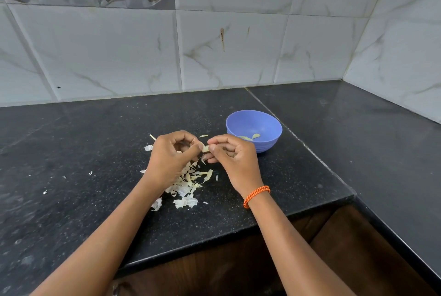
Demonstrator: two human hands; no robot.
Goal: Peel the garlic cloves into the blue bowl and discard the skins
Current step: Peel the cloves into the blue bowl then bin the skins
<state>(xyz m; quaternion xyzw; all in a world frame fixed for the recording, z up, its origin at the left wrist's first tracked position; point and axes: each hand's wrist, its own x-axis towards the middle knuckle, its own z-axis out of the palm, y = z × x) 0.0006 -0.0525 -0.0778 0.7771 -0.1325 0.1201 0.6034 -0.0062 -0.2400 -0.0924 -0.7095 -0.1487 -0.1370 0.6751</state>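
At mid-frame, the left hand [169,154] and right hand [230,154] meet, both grips pinched together on one small pale garlic clove [205,148] held just above the table [71,152], a dark speckled polished stone slab. Papery, curled white skins [186,188] lie heaped below the hands. A smooth round blue bowl [254,129] sits just right of the hands, with a few pale cloves inside. An orange braided band [256,196] circles the right wrist. The table's front edge steps back at lower right, and bare stone spreads left.
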